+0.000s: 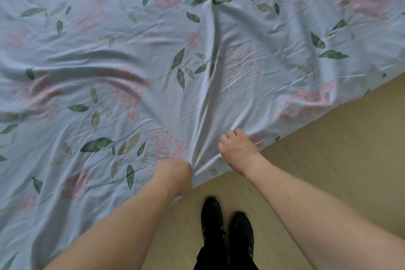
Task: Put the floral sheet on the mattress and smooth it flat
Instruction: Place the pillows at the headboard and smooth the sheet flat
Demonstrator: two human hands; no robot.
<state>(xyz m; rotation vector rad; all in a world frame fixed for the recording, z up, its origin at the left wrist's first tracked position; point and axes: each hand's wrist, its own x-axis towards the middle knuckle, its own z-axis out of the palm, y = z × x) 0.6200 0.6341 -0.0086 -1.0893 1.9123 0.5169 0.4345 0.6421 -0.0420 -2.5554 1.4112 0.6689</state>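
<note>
The floral sheet, pale blue with pink blossoms and green leaves, covers the whole mattress and hangs over its near edge. It is wrinkled, and one long fold runs from the near edge up toward the middle. My left hand grips the hanging edge of the sheet, its fingers hidden under the cloth. My right hand grips the same edge a little to the right, fingers curled into the fabric. The mattress itself is hidden under the sheet.
A light wooden floor lies along the near side of the bed. My two black shoes stand on it close to the bed's edge.
</note>
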